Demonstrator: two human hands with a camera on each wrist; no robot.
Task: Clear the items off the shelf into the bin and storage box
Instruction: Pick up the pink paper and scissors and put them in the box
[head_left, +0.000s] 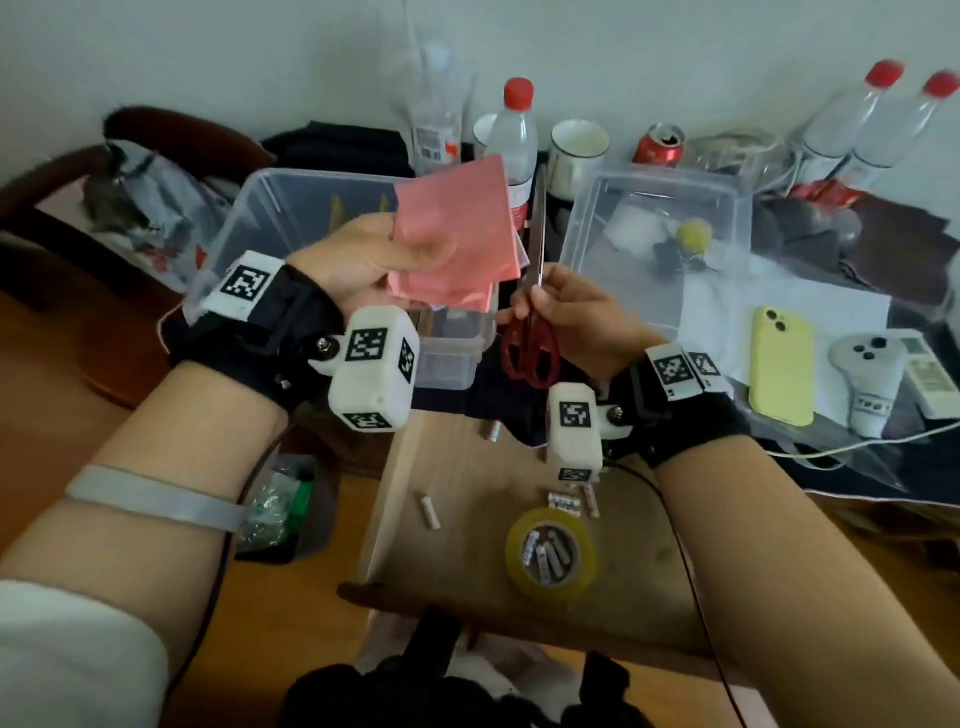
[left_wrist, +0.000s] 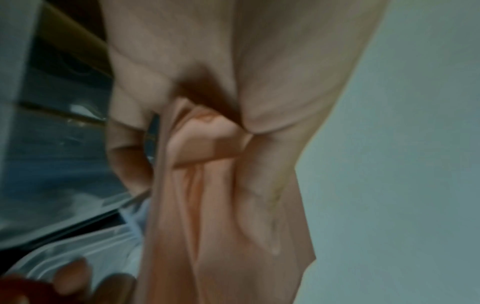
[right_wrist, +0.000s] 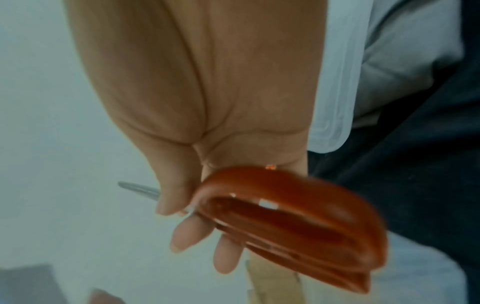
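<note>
left hand (head_left: 358, 260) is pinching a wad of pink paper (head_left: 457, 234) up over the left box (head_left: 249, 218), and the right hand (head_left: 571, 306) is wrapped round the scissors (head_left: 535, 312) where blades meet handles, points up, right beside the paper. so both hands are full. two clear boxes at the back, the right box (head_left: 727, 192) has some small bits in it. behind them four bottles, two cups, one can (head_left: 658, 144). on the shelf (head_left: 467, 571) below: one tape roll (head_left: 550, 558) with batteries inside, plus a few loose ones. phone (head_left: 782, 364) and two remotes sit off right.
</note>
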